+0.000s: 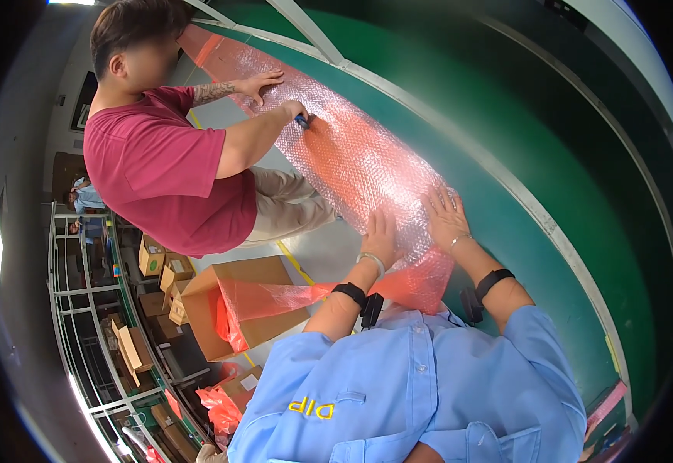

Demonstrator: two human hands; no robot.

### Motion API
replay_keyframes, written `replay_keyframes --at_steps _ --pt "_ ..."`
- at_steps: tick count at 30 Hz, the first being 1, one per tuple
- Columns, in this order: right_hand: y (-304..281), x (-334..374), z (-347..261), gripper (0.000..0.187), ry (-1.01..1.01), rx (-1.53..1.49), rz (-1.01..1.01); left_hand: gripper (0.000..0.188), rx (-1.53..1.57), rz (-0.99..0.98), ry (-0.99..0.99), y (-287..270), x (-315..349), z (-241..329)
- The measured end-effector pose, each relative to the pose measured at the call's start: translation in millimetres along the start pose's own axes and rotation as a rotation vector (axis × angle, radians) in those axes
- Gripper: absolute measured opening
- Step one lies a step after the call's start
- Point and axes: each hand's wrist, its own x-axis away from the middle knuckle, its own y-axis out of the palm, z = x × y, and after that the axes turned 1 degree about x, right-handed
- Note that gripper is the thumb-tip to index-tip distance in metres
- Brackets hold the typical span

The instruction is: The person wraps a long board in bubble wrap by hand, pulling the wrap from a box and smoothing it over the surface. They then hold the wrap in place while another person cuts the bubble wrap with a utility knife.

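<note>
A long sheet of pink bubble wrap (352,158) lies along the green table (498,208). My left hand (381,238) rests flat near its close end, fingers stretched forward. To the right, my right hand (446,220) presses on the sheet by its right edge, fingers spread. Neither hand grips anything. The near end of the wrap (421,285) folds over the table edge against my body and trails left. Across the sheet, a co-worker in a dark red shirt holds a small blue-and-black tool (302,121) on the wrap; its tip is too small to make out.
An open cardboard box (251,270) with pink wrap in it stands on the floor to the left. Beyond it are smaller boxes (168,270) and a metal rack (82,293). A pale metal rail (506,181) runs along the table's right side. The co-worker (167,162) stands at the left edge.
</note>
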Motion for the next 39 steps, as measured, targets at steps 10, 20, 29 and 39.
replay_keyframes --at_steps 10,20,29,39 --pt "-1 0 -2 0.062 -0.001 -0.004 0.014 0.097 -0.041 -0.032 -0.025 -4 1 2" --pt "-3 0 -1 0.063 -0.004 0.0 -0.01 0.097 -0.051 -0.039 -0.036 -6 1 3" --pt "-4 1 -2 0.063 -0.005 0.005 -0.012 0.093 -0.046 -0.019 -0.043 -6 2 5" --pt "0 -1 -2 0.063 0.0 0.004 0.012 0.055 -0.168 0.14 0.363 46 40 52"
